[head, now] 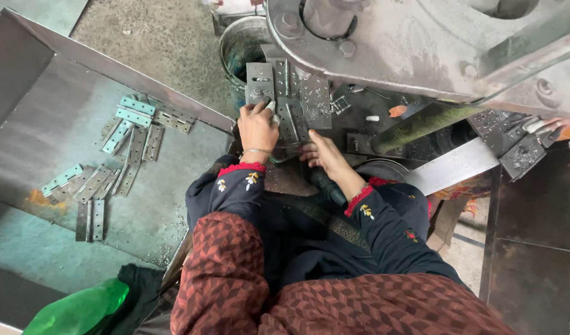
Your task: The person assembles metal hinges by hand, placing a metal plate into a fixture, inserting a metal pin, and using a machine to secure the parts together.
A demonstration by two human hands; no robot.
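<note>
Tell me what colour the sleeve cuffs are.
Red, on dark sleeves; head view shows the cuffs best.

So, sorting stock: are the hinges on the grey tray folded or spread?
Spread: the hinges lie flat, both leaves open, scattered on the tray.

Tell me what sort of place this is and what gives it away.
Most likely a small metalworking shop. A heavy grey press machine looms over the bench, flat metal hinge plates lie scattered in a sheet-metal tray, and the left hand and right hand feed plates under it.
</note>
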